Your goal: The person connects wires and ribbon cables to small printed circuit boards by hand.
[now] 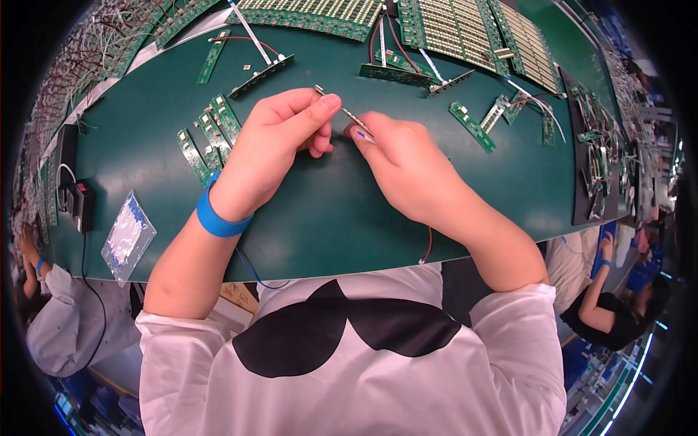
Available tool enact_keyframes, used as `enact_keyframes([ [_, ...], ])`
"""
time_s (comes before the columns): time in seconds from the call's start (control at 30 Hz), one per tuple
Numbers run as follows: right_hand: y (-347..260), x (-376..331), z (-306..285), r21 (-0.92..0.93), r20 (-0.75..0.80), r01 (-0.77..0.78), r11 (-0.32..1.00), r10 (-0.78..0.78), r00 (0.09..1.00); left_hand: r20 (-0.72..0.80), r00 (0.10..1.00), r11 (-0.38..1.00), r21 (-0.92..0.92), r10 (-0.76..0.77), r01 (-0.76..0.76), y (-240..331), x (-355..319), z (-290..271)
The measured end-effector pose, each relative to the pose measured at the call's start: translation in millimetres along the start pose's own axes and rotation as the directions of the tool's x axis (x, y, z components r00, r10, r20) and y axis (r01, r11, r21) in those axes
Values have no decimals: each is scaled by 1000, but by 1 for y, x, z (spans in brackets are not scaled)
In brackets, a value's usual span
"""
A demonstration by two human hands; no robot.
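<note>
Over the tabletop [305, 211], the left grip [280, 131] pinches, fingers [320, 143] curled under its thumb [320, 111]; the right grip [396, 152] pinches nearby. Both forearms [185, 265] slant inward across the tabletop's near edge.

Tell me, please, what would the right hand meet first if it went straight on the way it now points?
Besides the thin board in its grip, the right hand would probably meet the left hand first, just ahead; exact depth is hard to judge from this one view.

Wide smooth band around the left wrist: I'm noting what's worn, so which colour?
Blue: the wide wristband shows in the head view.
</note>
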State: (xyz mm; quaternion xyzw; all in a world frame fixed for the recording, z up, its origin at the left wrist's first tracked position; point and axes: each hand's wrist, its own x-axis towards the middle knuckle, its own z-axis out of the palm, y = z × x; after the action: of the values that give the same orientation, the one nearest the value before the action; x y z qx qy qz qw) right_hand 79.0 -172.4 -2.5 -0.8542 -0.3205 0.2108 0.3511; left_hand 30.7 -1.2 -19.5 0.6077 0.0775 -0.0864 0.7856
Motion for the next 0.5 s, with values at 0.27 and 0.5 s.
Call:
enact_keyframes([
  [0.27, 16, 4, 1, 227, -5, -171, 959, 176, 984, 6, 1000, 995, -91, -28, 29, -7, 1, -2],
  [0.5, 15, 0, -26, 608, 401, -338, 718, 89, 912, 50, 958, 322, 936, 281, -143, -3, 0, -19],
])
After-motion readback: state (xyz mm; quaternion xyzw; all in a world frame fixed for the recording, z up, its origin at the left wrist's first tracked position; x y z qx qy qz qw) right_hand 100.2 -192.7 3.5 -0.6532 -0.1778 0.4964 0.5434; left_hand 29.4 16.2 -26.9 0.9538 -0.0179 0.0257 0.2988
